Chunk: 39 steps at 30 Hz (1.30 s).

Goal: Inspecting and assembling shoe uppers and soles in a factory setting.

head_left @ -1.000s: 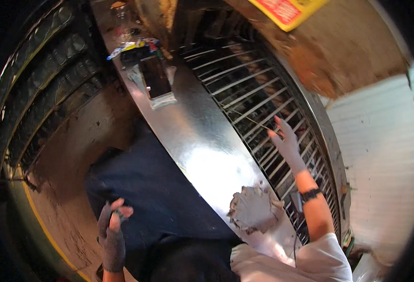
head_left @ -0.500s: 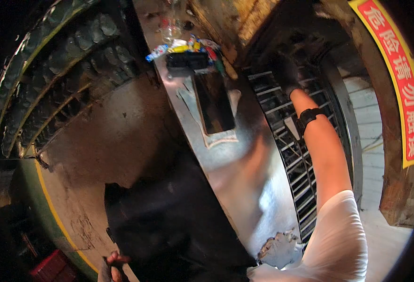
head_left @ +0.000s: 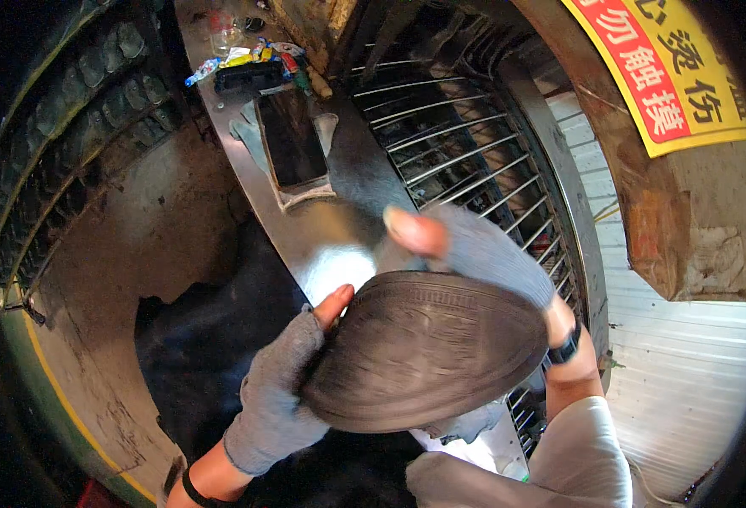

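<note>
A dark brown shoe sole is held up in front of me, its patterned face toward me and its rim grooved. Whether an upper is joined behind it cannot be seen. My left hand, in a grey fingerless glove, grips its left end, with the thumb lying along the edge. Over the far edge of the sole is my right hand, also gloved in grey. Motion blurs its fingers, so their hold on the sole is unclear.
Beyond the hands, a dark phone lies on a grey cloth on the metal ledge. Small colourful wrapped packets lie farther back. A metal bar rack runs along the right, below a yellow-and-red warning sign. Loaded shelves stand left.
My right arm has drawn back from the rack, and the shoe sole now appears before me. The left hand has come up from the lower edge onto it. The view has shifted right.
</note>
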Each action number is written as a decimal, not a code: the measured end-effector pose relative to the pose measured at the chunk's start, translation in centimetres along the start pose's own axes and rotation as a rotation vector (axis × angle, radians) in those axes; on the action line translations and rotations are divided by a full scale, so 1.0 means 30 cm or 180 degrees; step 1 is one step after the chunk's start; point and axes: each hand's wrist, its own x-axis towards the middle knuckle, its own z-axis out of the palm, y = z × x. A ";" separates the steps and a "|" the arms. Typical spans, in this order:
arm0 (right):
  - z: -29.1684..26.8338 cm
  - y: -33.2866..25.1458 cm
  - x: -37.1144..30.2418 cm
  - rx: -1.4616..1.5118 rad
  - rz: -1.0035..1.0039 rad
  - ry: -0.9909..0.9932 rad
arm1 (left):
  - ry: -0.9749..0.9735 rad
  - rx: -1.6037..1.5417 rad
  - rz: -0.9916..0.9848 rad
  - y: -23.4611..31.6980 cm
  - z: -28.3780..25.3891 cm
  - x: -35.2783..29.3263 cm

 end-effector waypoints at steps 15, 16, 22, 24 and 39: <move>-0.854 1.032 0.596 -0.3773 0.0454 0.2092 | 0.2783 -0.3263 -0.1233 -0.031 -0.417 -0.920; -0.830 0.999 0.600 -0.3797 0.0297 0.2071 | 0.3161 -0.2807 -0.1438 -0.007 -0.392 -0.958; -0.672 0.806 0.475 -0.4240 0.0001 0.1947 | 0.2604 -0.2604 -0.1370 0.001 -0.388 -0.842; -0.554 0.735 0.335 -0.4364 -0.0099 0.1938 | 0.2449 -0.2460 -0.1168 0.003 -0.394 -0.803; -0.150 0.694 -0.137 -0.0411 0.0850 0.2627 | 0.1421 -0.2706 -0.1704 -0.171 -0.031 -0.481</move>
